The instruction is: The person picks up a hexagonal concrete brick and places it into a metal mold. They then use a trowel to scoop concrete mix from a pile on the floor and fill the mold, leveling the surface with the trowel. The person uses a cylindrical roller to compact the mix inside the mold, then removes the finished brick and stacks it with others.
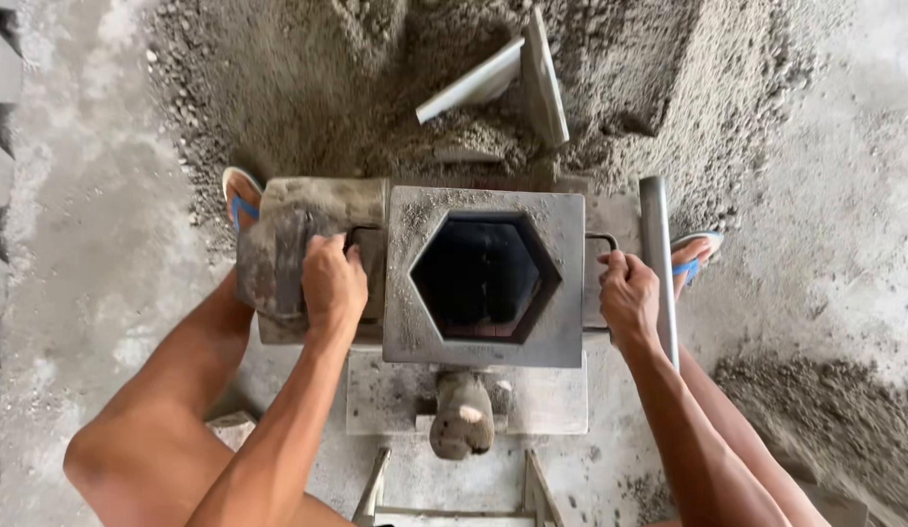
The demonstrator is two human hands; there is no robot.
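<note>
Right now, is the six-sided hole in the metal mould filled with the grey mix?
No, the hexagonal opening of the metal mould looks dark and hollow.

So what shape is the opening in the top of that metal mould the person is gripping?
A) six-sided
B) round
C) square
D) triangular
A: the dark hole in the square grey metal mould has six straight edges, with the left hand and right hand on wire handles at either side.

Bare concrete floor [83, 244], grey, patchy, dusty. Big heap of damp grey sand-cement mix [307, 88] across the top, a smaller spill [815, 410] lower right. Flat, even daylight, no hard shadows.
</note>
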